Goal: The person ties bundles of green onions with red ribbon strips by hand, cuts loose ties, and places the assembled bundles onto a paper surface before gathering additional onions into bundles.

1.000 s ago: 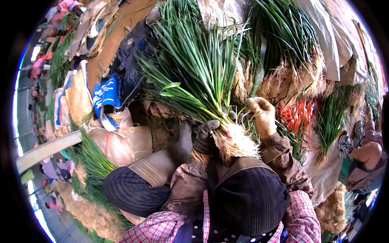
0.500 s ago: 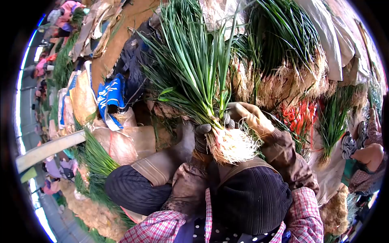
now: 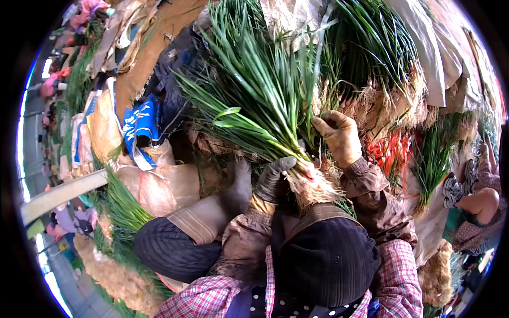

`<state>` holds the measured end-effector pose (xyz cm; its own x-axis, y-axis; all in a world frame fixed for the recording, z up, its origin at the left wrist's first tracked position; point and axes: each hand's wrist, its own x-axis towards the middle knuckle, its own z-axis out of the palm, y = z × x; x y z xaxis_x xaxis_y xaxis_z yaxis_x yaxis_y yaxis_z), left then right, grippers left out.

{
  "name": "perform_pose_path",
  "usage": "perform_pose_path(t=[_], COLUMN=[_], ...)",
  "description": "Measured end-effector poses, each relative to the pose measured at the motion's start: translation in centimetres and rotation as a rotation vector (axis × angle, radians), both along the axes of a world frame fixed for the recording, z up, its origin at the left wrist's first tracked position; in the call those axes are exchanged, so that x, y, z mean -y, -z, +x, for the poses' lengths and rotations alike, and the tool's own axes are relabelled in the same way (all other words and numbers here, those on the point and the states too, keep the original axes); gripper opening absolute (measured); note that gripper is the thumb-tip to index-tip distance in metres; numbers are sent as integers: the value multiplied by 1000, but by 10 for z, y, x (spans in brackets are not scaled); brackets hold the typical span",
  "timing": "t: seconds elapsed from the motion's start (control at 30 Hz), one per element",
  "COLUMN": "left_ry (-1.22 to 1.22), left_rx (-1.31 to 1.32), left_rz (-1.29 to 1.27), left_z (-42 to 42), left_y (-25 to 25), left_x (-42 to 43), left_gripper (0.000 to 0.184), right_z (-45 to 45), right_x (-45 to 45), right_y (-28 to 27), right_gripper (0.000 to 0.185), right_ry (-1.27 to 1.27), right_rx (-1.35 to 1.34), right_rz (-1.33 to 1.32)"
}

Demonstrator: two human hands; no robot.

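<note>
My left hand [image 3: 275, 175], in a dark grey glove, wraps round the lower stems of a bunch of spring onions [image 3: 270, 106]. Its leaves fan up and away from me, and its pale roots [image 3: 318, 191] hang over my lap. To the right of the stems is my right hand [image 3: 339, 135], in a tan glove. Its thumb and forefinger are pinched together against the leaf edge; a thin strand shows below them, but what they grip is too small to tell.
More spring onions with long roots [image 3: 382, 100] lie at the upper right, near red strips [image 3: 389, 151]. A blue printed bag [image 3: 143, 124] and a pale bar [image 3: 63, 196] are on the left. Another person's leg [image 3: 477, 204] is at the right edge.
My right hand has moved up from beside the roots to the leaf edge, fingers now pinched. The bunch has tilted, its roots shifting slightly right, with my left hand still round the stems.
</note>
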<state>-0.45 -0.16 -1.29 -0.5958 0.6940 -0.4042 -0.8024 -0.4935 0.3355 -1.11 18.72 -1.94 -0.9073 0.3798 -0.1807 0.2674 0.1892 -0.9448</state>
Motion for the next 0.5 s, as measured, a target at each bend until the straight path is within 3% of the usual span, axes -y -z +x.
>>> perform_pose_path(t=[0.17, 0.27, 0.3, 0.37, 0.43, 0.5], left_ry=[19, 63, -52, -20, -18, -29], left_rx=[19, 33, 42, 19, 6, 11], left_rz=[106, 181, 225, 190, 166, 129], left_z=[-2, -6, -5, -7, -11, -11], left_y=[7, 7, -9, 2, -1, -6], left_x=[2, 13, 6, 14, 13, 8], left_gripper=[43, 43, 42, 42, 42, 43], right_z=[0, 11, 19, 36, 61, 73], right_x=[4, -17, -23, -36, -50, -45], right_y=[15, 45, 53, 68, 72, 60], right_gripper=[23, 15, 12, 9, 14, 21], right_ry=[74, 38, -13, -118, -450, -533], right_rx=[-62, 112, 167, 271, 537, 871], right_rz=[-131, -98, 26, 279, 698, 785])
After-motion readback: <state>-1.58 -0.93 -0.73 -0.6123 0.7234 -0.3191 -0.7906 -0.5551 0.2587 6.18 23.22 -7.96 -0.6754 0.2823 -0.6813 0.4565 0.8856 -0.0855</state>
